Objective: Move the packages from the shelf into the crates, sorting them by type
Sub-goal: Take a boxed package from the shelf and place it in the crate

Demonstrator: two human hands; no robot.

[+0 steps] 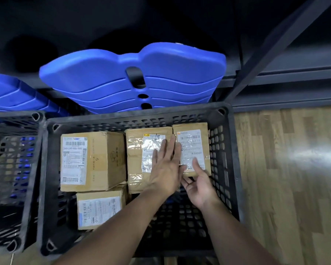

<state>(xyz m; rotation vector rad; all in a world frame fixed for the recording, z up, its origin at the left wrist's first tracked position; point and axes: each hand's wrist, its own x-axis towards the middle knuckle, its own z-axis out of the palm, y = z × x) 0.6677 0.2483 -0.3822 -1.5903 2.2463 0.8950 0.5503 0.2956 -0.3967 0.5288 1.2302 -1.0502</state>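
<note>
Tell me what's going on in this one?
A person is packing cardboard boxes into a black crate. The left hand lies flat on the middle box. The right hand pinches the near end of the small box by the crate's right wall, apparently settling it in. A large box and a near box sit further left.

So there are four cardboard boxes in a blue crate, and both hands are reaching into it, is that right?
Nearly. The head view shows the crate is black, not blue. The rest stands: four cardboard boxes lie in it and both hands reach in, left hand flat on one, right hand pinching the small box.
</note>
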